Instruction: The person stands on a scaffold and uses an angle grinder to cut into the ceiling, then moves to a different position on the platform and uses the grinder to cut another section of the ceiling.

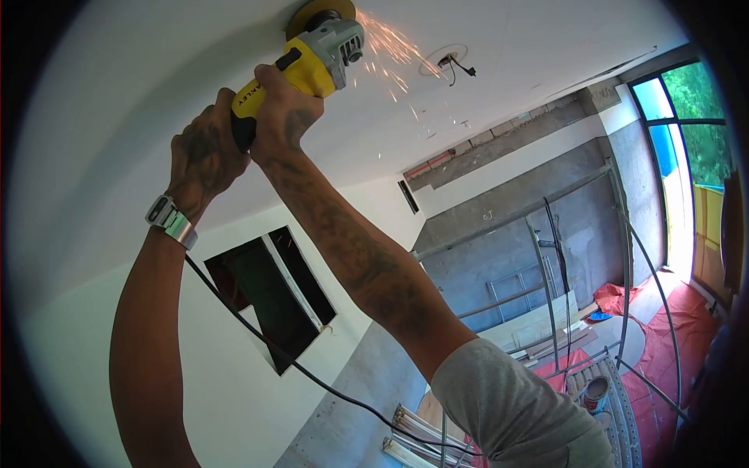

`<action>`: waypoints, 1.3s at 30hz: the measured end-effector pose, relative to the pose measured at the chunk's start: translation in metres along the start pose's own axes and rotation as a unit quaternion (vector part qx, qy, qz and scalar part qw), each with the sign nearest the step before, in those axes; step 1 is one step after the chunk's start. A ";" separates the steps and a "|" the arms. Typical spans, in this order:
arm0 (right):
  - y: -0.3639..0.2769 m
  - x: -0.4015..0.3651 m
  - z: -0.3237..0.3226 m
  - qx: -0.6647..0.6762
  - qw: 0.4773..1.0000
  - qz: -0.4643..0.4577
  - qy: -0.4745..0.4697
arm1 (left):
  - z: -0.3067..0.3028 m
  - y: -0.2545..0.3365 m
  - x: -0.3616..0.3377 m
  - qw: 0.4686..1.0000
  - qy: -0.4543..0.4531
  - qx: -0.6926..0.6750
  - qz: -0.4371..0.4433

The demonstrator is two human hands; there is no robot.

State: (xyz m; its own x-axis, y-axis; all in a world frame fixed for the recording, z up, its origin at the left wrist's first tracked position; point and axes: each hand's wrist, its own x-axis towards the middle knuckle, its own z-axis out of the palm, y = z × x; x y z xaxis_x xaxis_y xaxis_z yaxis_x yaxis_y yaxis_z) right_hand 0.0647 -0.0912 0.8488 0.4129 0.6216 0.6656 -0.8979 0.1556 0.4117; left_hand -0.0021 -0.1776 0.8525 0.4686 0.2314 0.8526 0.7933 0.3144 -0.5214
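A yellow and grey angle grinder (316, 66) is held overhead against the white ceiling (484, 47). Its disc (316, 15) meets the ceiling surface, and orange sparks (394, 54) spray off to the right. My right hand (287, 113) is closed round the yellow body, thumb up near the black switch. Behind it, my left hand (207, 148) is wrapped at the rear end of the grinder, its fingertips partly hidden. A metal-banded watch (173, 222) is on the left wrist. The black power cord (312, 374) runs down past my right arm.
Loose wires (456, 66) hang from a ceiling hole to the right of the sparks. Metal scaffold tubes (546, 288) rise at right, beside a perforated platform (624, 421) with a paint can (597, 394). Red sheeting (679, 335) covers the floor; a wall opening (273, 288) is at left.
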 end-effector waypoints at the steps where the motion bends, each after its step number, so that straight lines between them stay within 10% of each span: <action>1: 0.001 0.000 0.002 -0.004 1.000 -0.003 -0.002 | -0.001 -0.001 0.000 1.000 0.001 -0.002 -0.001; 39: 0.007 -0.004 -0.002 0.010 1.000 -0.008 -0.007 | 0.001 -0.004 -0.004 1.000 0.006 0.005 0.009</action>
State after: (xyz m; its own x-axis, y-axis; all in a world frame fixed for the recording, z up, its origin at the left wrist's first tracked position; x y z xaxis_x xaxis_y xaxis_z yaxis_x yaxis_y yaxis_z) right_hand 0.0562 -0.0916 0.8478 0.4287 0.6087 0.6676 -0.8884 0.1496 0.4341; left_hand -0.0076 -0.1792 0.8511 0.4868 0.2266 0.8436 0.7811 0.3194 -0.5365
